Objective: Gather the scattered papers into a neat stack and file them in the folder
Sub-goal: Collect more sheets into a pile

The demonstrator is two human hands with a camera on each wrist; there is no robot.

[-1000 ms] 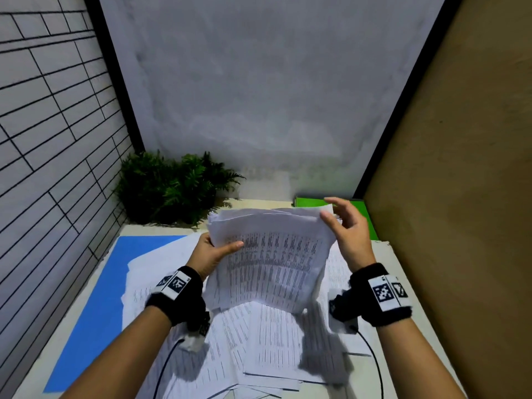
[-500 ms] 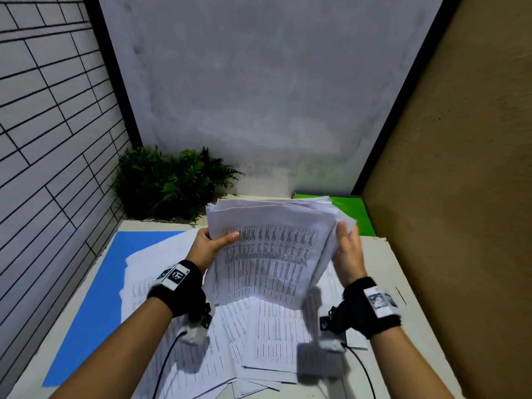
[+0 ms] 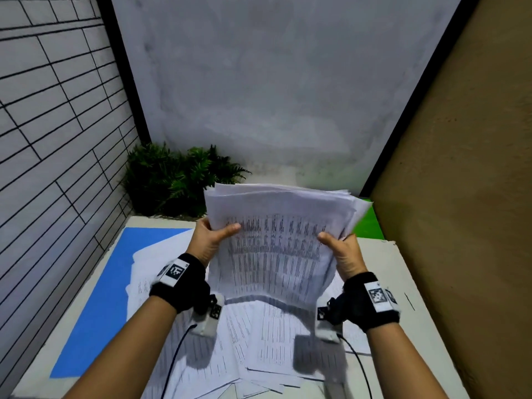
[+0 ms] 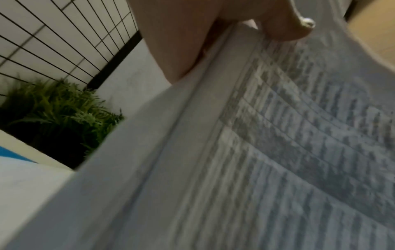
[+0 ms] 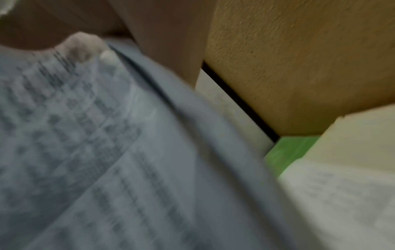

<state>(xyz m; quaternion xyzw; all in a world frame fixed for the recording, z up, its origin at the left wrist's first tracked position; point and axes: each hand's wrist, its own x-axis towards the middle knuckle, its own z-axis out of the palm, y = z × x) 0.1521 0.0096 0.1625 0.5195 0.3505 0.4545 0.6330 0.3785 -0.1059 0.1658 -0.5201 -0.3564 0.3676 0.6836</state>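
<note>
**Both hands clamp a sheaf of printed papers above the counter**

The sheaf of papers [image 3: 276, 240] is held up in the air over the counter [image 3: 383, 272], tilted so its printed face, covered in rows of small type, looks back toward the person. Its top edges fan out unevenly, several sheets sticking out at the upper right corner, and its lower edge curves and hangs free.

The left hand [image 3: 211, 241] grips the sheaf's left edge, thumb [image 3: 230, 229] laid across the printed face and the fingers hidden behind the sheets. The left wrist view shows that thumb [image 4: 284, 25] pressed onto the top sheet, with the layered paper edges running just below it. The right hand [image 3: 344, 251] grips the right edge in the same manner, thumb [image 3: 326, 237] on the front and fingers out of sight behind; the right wrist view is blurred but shows the thumb [image 5: 81, 45] on the print. The two hands are well apart, one on each side of the sheaf.

Beneath it, loose sheets [image 3: 259, 341] lie scattered and overlapping on the counter, some covering part of a blue sheet [image 3: 95, 306] at the left. A green folder [image 3: 367, 224] shows at the far right corner, partly hidden by the sheaf. A leafy plant [image 3: 172, 180] sits in the far left corner
</note>
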